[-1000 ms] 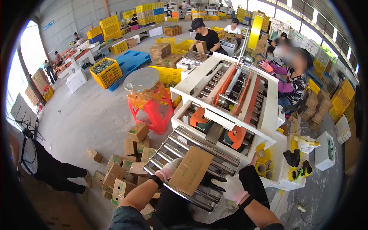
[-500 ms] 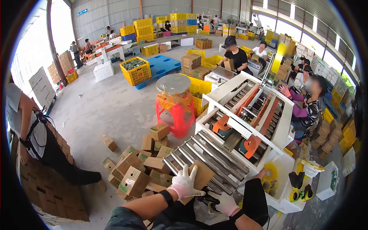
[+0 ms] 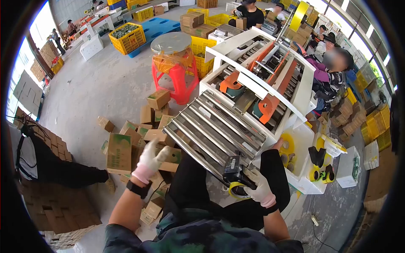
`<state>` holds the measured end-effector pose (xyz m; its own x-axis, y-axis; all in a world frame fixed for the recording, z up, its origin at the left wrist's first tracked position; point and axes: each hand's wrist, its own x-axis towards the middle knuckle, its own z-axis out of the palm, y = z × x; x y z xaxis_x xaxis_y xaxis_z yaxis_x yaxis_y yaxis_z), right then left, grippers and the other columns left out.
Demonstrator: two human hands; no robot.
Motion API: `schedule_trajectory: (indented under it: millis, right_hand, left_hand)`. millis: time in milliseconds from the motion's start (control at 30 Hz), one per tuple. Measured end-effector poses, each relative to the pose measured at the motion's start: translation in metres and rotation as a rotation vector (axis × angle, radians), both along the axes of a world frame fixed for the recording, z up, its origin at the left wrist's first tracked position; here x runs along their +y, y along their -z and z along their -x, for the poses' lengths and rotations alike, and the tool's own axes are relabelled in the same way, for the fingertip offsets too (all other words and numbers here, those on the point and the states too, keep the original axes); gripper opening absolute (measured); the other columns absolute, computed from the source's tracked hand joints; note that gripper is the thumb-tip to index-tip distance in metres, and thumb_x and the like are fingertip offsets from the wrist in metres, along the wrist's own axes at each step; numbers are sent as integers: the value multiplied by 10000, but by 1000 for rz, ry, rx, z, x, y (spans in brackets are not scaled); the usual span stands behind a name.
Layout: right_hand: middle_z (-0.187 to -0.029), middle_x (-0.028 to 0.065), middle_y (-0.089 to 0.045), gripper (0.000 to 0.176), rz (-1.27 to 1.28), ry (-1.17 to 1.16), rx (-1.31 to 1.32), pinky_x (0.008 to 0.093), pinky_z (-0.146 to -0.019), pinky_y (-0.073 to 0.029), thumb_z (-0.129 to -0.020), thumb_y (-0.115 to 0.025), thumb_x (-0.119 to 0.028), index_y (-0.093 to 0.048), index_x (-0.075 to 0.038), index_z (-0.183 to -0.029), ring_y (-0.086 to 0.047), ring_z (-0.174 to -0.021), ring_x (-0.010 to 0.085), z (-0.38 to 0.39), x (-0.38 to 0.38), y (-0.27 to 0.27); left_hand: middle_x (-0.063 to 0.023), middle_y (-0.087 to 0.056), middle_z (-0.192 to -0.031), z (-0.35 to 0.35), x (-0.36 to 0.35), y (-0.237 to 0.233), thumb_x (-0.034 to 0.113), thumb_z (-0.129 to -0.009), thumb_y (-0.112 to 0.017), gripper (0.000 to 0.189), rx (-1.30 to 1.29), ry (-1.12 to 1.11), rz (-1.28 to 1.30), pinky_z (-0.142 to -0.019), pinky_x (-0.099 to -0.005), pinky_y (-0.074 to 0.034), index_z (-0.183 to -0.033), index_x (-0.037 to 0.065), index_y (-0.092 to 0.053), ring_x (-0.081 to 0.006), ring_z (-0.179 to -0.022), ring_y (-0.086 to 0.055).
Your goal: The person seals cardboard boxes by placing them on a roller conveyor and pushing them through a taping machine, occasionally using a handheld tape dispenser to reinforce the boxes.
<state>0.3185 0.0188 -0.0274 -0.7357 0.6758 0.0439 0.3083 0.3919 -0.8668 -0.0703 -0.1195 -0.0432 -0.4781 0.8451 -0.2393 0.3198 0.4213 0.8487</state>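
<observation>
My left hand point(image 3: 151, 159), in a white glove with a pink cuff, is raised over the box pile with its fingers apart and nothing in it. Just beyond it stands a brown cardboard box point(image 3: 119, 152) with green print, among other boxes point(image 3: 159, 99). My right hand point(image 3: 258, 187), also gloved, is closed around a black handheld device point(image 3: 233, 167) with a yellow ring at its lower end. That device is at the lower edge of the roller conveyor point(image 3: 211, 126). The rollers lead up to a white machine point(image 3: 253, 84) with orange parts.
A red stool point(image 3: 179, 80) with a round top stands beyond the boxes. At the right are a white bin point(image 3: 310, 185) and a foam box point(image 3: 349, 168). A person's dark-clothed leg point(image 3: 71, 164) is at the left. Co-workers point(image 3: 253, 17) sit beyond the machine.
My left hand has let go of a cardboard box and moved left. A box now stands upright on the pile. My right hand and the device have risen, and the view has tilted down.
</observation>
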Motion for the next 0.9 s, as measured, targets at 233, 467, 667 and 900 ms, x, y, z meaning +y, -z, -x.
schedule_trajectory:
  millis: [233, 467, 667, 900]
  right_hand:
    - [-942, 138, -585, 543, -203, 34, -120, 322, -723, -506, -719, -739, -104, -661, -183, -1250, -626, -826, 283, -9, -23, -31]
    - [-896, 136, -599, 503, -326, 9, -103, 320, -650, -507, -785, -787, -344, -654, -266, -1264, -630, -732, 283, -21, -53, -42]
    - [-841, 148, -501, 777, -254, -127, -160, 401, -683, -467, -752, -612, -60, -463, -411, -1430, -571, -756, 327, -40, -66, 7]
    - [-849, 151, -499, 825, -389, -145, -130, 410, -659, -487, -702, -576, -5, -482, -412, -1413, -570, -746, 353, -49, -66, -10]
  left_hand:
    - [-153, -580, -1302, -141, 51, 39, 703, -893, -452, 852, -1478, 454, 185, -910, -423, -491, -1424, 38, -419, -293, -1133, -582]
    - [-84, -662, -1147, -160, 20, 31, 410, -1022, -460, 440, -1410, 389, 167, -796, -345, -532, -1313, 88, -528, -224, -979, -655]
    - [-111, -686, -952, -156, 2, 59, 173, -991, -545, 200, -1198, 252, 271, -653, -309, -522, -1113, 27, -605, -194, -749, -635]
    - [-98, -692, -769, -152, 16, 24, 96, -986, -536, 154, -802, 220, 176, -488, -237, -474, -995, -25, -631, -142, -560, -616]
